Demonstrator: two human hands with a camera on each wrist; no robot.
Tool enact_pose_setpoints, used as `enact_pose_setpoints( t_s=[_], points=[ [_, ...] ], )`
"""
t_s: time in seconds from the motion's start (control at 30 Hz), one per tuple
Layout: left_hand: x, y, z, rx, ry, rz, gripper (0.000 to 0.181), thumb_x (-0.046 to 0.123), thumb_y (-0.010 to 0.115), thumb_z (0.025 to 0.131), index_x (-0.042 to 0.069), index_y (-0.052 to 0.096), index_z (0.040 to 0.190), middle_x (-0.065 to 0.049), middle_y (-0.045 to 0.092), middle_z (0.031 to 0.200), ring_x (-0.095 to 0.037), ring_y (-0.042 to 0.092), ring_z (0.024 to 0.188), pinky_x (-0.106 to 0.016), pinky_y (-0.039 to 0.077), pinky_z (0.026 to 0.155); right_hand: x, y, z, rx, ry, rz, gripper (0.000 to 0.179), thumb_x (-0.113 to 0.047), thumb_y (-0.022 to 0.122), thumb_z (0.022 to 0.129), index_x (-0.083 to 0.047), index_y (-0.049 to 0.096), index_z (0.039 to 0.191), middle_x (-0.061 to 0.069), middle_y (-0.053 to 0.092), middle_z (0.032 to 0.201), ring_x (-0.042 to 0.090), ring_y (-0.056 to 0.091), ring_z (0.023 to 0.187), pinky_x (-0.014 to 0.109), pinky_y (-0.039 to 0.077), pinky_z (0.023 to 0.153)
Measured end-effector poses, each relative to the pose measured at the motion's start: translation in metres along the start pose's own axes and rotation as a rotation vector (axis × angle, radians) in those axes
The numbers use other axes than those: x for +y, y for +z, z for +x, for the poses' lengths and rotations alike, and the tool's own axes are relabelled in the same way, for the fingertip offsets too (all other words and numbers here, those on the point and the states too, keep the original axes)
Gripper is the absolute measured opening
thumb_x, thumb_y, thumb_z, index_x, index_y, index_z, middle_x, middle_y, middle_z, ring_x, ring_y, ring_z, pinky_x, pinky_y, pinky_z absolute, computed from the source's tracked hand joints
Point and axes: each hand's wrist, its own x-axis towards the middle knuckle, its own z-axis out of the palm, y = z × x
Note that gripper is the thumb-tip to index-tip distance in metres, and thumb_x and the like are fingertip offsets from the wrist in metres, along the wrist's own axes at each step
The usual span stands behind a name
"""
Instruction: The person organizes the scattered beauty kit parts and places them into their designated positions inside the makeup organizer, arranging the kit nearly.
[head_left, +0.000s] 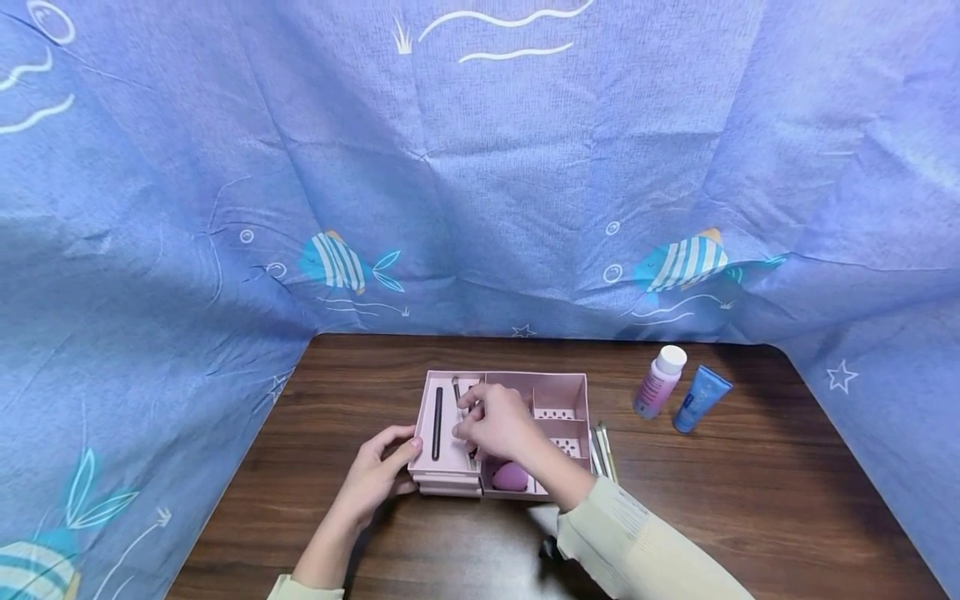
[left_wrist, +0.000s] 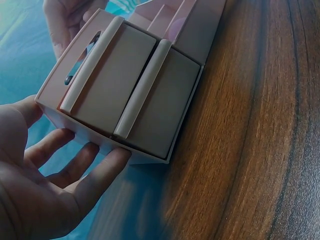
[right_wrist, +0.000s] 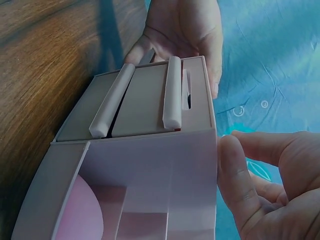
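A pale pink organizer (head_left: 450, 482) stands on the table, with two drawer fronts (left_wrist: 117, 70) under a shallow top tray (head_left: 422, 442). My left hand (head_left: 375, 475) steadies its left side, thumb at the tray's corner and fingers spread along the wall. In the tray lie a black stick (head_left: 437, 423) and a slim makeup brush (head_left: 456, 389). Over that brush hovers my right hand (head_left: 498, 421), its fingers loosely bent with thumb and index apart in the head view. The hand covers the brush's middle. A purple makeup sponge (head_left: 510, 477) sits in a front compartment.
Several slim brushes (head_left: 603, 450) lie along the organizer's right side. Behind them stand a pink bottle with a white cap (head_left: 658, 383) and a blue tube (head_left: 700, 398). A black object (head_left: 551, 548) lies near my right sleeve. A blue fish-print cloth (head_left: 510, 208) surrounds the table.
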Motion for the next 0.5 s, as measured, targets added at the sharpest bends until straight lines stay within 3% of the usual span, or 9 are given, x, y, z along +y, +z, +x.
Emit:
enact_pose_setpoints(
  t_s=[0.3, 0.4, 0.5],
  points=[
    [-0.001, 0.001, 0.0, 0.016, 0.002, 0.014, 0.042, 0.027, 0.069, 0.099, 0.003, 0.062, 0.134, -0.015, 0.066, 0.114, -0.022, 0.07, 0.087, -0.044, 0.064, 0.073, 0.005, -0.011, -0.009, -0.023, 0.024, 0.119, 0.036, -0.003, 0.079, 0.082, 0.005, 0.066, 0.115, 0.005, 0.071, 0.074, 0.023, 0.071, 0.056, 0.042, 0.062, 0.05],
    [-0.001, 0.001, 0.0, 0.02, 0.007, 0.015, 0.041, 0.026, 0.069, 0.099, 0.003, 0.063, 0.133, -0.014, 0.066, 0.112, -0.023, 0.07, 0.086, -0.044, 0.064, 0.071, 0.01, -0.017, -0.011, -0.025, 0.016, 0.093, 0.038, -0.005, 0.08, 0.083, 0.004, 0.067, 0.117, 0.004, 0.071, 0.076, 0.023, 0.071, 0.056, 0.039, 0.061, 0.05],
    [-0.001, 0.0, 0.0, 0.019, 0.009, 0.019, 0.042, 0.027, 0.069, 0.099, 0.003, 0.063, 0.133, -0.014, 0.065, 0.111, -0.023, 0.07, 0.085, -0.044, 0.064, 0.071, 0.016, -0.025, -0.012, 0.005, -0.007, -0.002, 0.039, -0.009, 0.082, 0.082, 0.001, 0.069, 0.117, 0.0, 0.071, 0.076, 0.017, 0.069, 0.055, 0.032, 0.061, 0.054]
  ],
)
